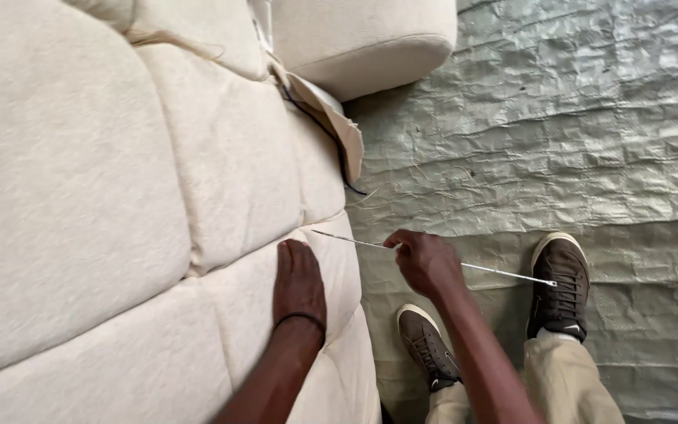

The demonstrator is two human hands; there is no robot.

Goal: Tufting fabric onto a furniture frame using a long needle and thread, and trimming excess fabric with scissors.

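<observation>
Long thin metal needle point(433, 257), right hand point(427, 263) fingers pinching it, left hand point(298, 281) flat, fingers open, on cream cushion point(119, 196).

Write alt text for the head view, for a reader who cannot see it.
A person's right hand pinches a long thin metal needle at a seam of a cream tufted sofa cushion, while the left hand presses flat on the fabric. Brown sneakers stand on a wrinkled grey tarp.
</observation>
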